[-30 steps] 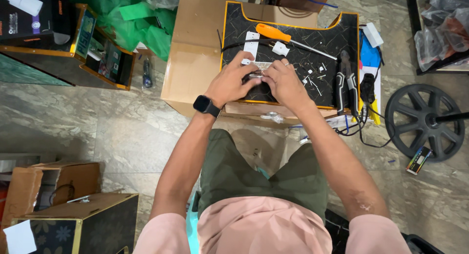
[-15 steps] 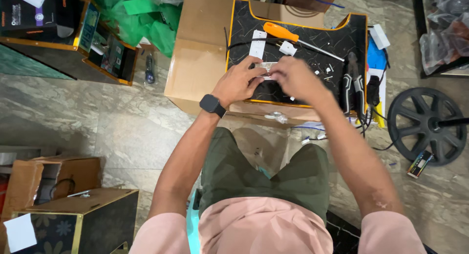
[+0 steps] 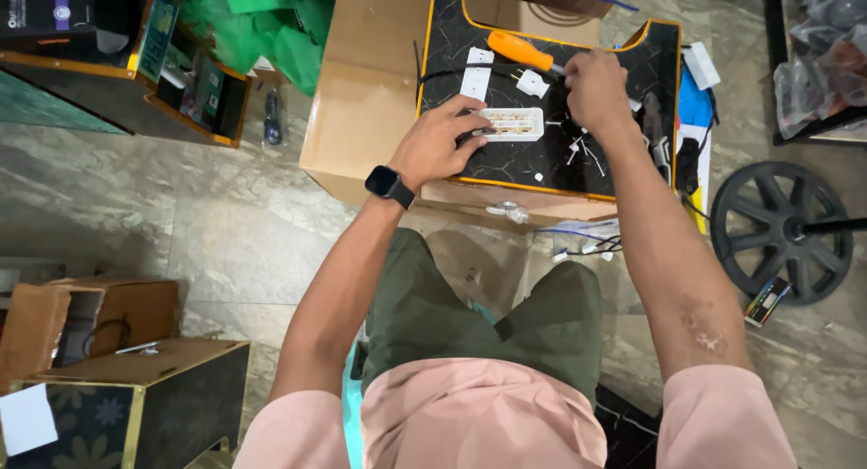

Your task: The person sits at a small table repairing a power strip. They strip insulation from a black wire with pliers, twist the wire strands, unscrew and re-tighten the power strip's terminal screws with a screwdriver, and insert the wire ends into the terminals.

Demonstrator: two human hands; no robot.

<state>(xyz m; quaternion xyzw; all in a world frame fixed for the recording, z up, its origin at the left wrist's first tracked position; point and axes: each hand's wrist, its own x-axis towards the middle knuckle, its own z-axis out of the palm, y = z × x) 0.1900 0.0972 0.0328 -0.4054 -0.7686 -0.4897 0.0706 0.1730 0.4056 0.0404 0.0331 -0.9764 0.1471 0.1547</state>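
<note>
On black board (image 3: 632, 176): L hand (image 3: 433, 144) clamps white socket strip (image 3: 511, 124), long axis left-right; R hand (image 3: 594, 88) grips orange screwdriver (image 3: 522, 50).

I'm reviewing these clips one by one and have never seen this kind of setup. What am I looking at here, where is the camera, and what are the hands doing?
There is no machine: a seated person works with bare hands, and the one camera sits on their head, looking down over their lap. In front of them a black board with a yellow edge lies on a cardboard box. The left hand, with a watch on its wrist, presses on a white socket strip. The right hand is at the metal end of an orange screwdriver; whether it grips it is hard to tell. A white plug and small loose bits lie on the board. A black wheel rests on the floor.
</note>
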